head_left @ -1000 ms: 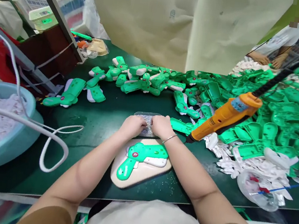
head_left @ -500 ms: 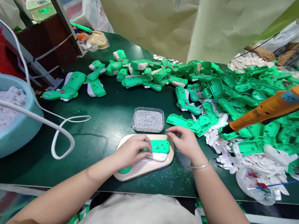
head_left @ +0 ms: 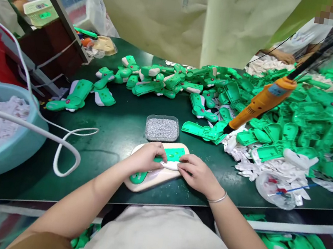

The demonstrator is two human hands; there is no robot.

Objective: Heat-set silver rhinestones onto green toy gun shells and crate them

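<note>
A green and white toy gun (head_left: 170, 157) lies on a beige jig board (head_left: 158, 178) at the table's near edge. My left hand (head_left: 145, 159) rests on the toy's grip side, fingers curled and pressing down on it. My right hand (head_left: 198, 173) touches the toy's white underside with pinched fingertips; whether something small is in them I cannot make out. A clear tray of tiny silver screws (head_left: 162, 128) sits just behind the board.
An orange electric screwdriver (head_left: 260, 103) hangs on a black cable to the right. Heaps of green toy shells (head_left: 306, 121) and assembled guns (head_left: 157, 83) cover the far table. A blue basin (head_left: 7, 150) of white parts and a white cable (head_left: 63, 158) lie left. Another person's hands (head_left: 283, 56) work far right.
Both hands left the screw tray and came back onto the toy gun on the board. The hanging screwdriver swung right, then back left.
</note>
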